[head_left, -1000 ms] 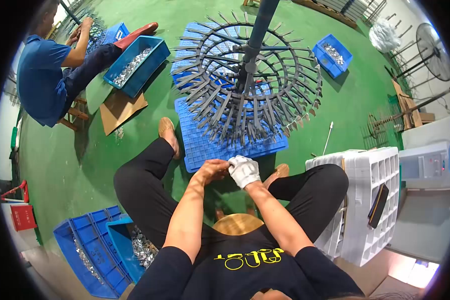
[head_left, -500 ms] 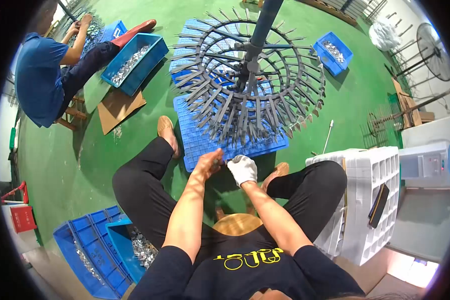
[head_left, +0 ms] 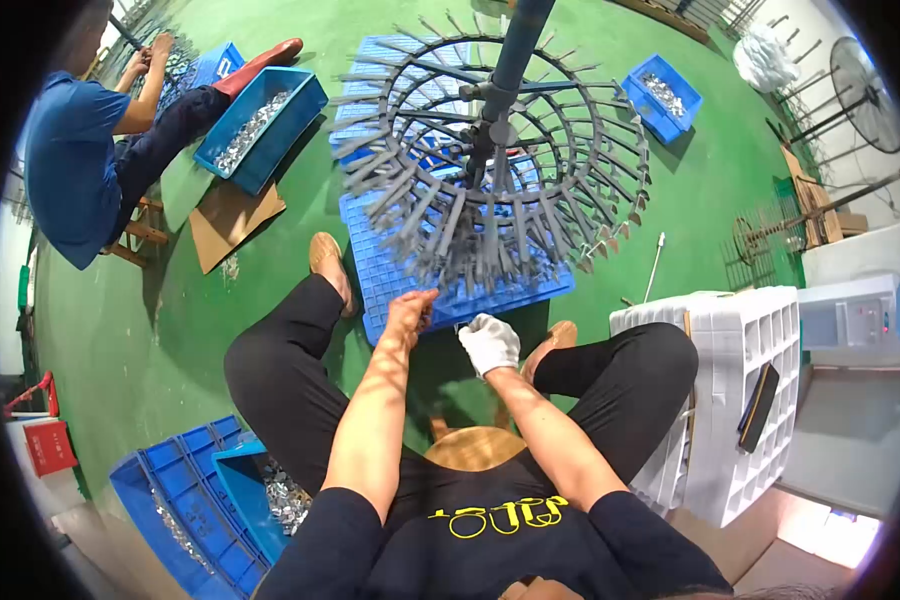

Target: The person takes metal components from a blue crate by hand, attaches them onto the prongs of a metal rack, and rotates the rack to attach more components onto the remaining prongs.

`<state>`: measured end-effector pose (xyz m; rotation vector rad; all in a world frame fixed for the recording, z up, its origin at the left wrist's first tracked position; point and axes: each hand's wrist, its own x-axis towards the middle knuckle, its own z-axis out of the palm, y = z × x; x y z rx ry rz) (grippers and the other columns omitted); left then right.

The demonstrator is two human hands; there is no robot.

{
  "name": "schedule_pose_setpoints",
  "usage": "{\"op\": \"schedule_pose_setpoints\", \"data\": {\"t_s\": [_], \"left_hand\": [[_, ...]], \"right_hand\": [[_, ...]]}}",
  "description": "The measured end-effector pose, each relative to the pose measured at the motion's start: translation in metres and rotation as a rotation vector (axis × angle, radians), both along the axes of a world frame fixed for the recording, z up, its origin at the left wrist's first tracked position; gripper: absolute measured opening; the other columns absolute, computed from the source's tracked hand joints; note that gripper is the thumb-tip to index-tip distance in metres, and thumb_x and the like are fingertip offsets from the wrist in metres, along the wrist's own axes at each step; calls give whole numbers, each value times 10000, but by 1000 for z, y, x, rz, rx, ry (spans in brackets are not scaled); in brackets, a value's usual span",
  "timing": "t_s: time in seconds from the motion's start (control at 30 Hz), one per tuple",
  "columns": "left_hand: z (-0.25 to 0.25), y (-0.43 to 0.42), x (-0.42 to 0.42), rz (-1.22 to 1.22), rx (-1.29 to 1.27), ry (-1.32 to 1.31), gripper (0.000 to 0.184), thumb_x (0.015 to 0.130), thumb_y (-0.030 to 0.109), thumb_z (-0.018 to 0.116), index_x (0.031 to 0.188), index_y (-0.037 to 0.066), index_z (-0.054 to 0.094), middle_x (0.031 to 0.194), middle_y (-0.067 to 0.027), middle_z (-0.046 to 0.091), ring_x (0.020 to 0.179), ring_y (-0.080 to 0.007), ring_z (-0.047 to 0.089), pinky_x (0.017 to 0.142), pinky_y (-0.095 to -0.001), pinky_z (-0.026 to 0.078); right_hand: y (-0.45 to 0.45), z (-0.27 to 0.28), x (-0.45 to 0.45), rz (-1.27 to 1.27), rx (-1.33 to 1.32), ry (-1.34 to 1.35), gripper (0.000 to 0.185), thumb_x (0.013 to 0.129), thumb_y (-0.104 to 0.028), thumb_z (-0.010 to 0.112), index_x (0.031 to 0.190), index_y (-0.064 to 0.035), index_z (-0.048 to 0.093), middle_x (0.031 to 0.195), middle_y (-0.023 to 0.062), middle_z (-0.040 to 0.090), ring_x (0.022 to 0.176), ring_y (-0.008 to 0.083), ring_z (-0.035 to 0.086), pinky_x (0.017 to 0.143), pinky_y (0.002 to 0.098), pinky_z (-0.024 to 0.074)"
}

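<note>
In front of me stands a round grey rack (head_left: 485,198) with rings of flat metal prongs around a central post. Just below its near edge, my bare left hand (head_left: 410,314) is closed, its fingertips turned in; whatever it may hold is hidden. To its right my right hand (head_left: 491,344), in a white glove, is also closed with thumb and fingers together. A tiny dark bit shows at its fingertips, too small to name. A small gap separates the two hands. Under the rack lies a blue plastic crate (head_left: 372,262), bottom up.
Bins of small shiny metal pieces stand at my lower left (head_left: 288,500), upper left (head_left: 270,165) and upper right (head_left: 685,122). White slotted crates (head_left: 745,345) are stacked by my right knee. A co-worker (head_left: 75,160) sits at the left. A wooden stool (head_left: 475,448) is beneath me.
My hands have moved slightly apart, the left one up and leftward. The prongs at the rack's left and near side now look smeared by motion. The co-worker's posture is much the same.
</note>
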<state>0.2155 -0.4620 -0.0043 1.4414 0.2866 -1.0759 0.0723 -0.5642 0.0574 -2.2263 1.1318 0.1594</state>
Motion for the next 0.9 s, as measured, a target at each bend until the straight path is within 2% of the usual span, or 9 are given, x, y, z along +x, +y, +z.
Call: {"op": "schedule_pose_setpoints", "data": {"t_s": [0.1, 0.23, 0.33, 0.43, 0.47, 0.6, 0.7, 0.83, 0.9], "left_hand": [[-9, -5, -32, 87, -37, 96, 193, 790, 220, 757, 730, 115, 607, 632, 1, 535, 493, -100, 465, 425, -241, 360], [3, -12, -61, 108, -97, 89, 169, 797, 238, 758, 853, 126, 644, 655, 21, 545, 546, -82, 489, 476, -235, 397], [4, -11, -59, 146, -119, 129, 174, 797, 221, 764, 873, 104, 660, 635, 44, 520, 512, -60, 467, 446, -216, 366], [1, -12, -60, 20, -95, 145, 211, 804, 270, 757, 932, 154, 635, 683, 66, 539, 586, -52, 493, 511, -234, 409], [-4, -14, -59, -35, -130, 143, 204, 807, 287, 755, 894, 157, 623, 698, 71, 527, 600, -51, 492, 512, -231, 407], [-18, -37, -64, 55, -65, 151, 222, 784, 277, 779, 851, 162, 601, 712, 55, 517, 612, -74, 484, 516, -234, 412], [-14, -41, -67, 150, -76, 190, 247, 752, 256, 807, 852, 166, 600, 720, 44, 514, 635, -88, 481, 528, -243, 416], [-17, -41, -65, 110, -110, 197, 255, 727, 202, 825, 880, 161, 625, 743, 47, 529, 637, -92, 469, 543, -252, 416], [-17, -43, -67, 120, -103, 171, 206, 768, 179, 788, 825, 158, 591, 750, 46, 528, 657, -88, 469, 558, -262, 409]], "right_hand": [[-1, 5, -6, 11, 27, 21, 254, 742, -382, 634, 789, -139, 690, 824, 124, 684, 829, 312, 655, 752, 407, 508], [-8, -3, -19, 22, -52, 37, 251, 755, -375, 630, 809, -138, 693, 842, 135, 684, 844, 315, 654, 764, 415, 509], [-12, 0, -25, -12, -86, 3, 236, 772, -359, 621, 814, -136, 685, 836, 137, 681, 838, 321, 652, 755, 423, 510], [-15, 2, -28, -26, -115, -42, 212, 780, -339, 618, 798, -134, 669, 831, 112, 680, 822, 312, 649, 732, 421, 509], [-15, 0, -30, -23, -147, -90, 201, 779, -329, 618, 783, -133, 662, 813, 99, 679, 803, 304, 650, 712, 422, 507], [-14, -9, -32, -17, -222, -215, 177, 785, -308, 618, 764, -134, 648, 784, 81, 672, 779, 289, 650, 680, 417, 506], [-15, -14, -31, 29, -239, -172, 182, 789, -311, 616, 769, -131, 643, 791, 78, 668, 773, 289, 649, 679, 419, 508], [-18, -21, -28, 95, -258, -141, 202, 809, -329, 604, 798, -131, 643, 821, 85, 669, 766, 295, 651, 690, 420, 513], [-18, -21, -28, 93, -274, -144, 207, 811, -338, 608, 802, -134, 644, 821, 87, 669, 760, 300, 652, 688, 422, 514]]}}
